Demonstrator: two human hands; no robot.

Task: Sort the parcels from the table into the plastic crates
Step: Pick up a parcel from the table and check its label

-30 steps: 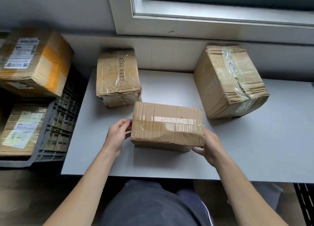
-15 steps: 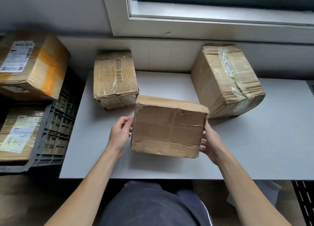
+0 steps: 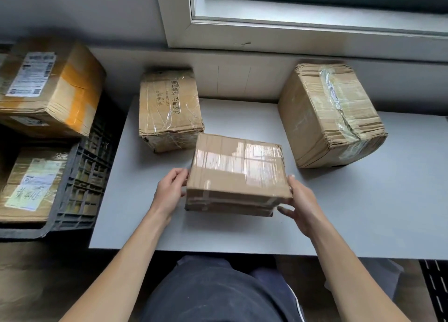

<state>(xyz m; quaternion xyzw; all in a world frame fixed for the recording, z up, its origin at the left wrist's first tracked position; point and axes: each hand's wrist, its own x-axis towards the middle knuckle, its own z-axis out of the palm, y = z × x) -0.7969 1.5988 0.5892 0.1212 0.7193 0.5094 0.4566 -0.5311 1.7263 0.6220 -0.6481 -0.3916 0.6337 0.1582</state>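
Left hand (image 3: 169, 193), right hand (image 3: 301, 204) both curled, gripping.

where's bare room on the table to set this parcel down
Widest bare patch: front right of the table, between the right hand and the large taped box. A narrower strip runs between the printed box and that large box at the back. Another lies between the left hand and the crate. Crowded: the held parcel nearly meets the printed box's corner.

Three parcels (image 3: 238, 173) on the table (image 3: 363, 212); crate (image 3: 80, 195) left of it.
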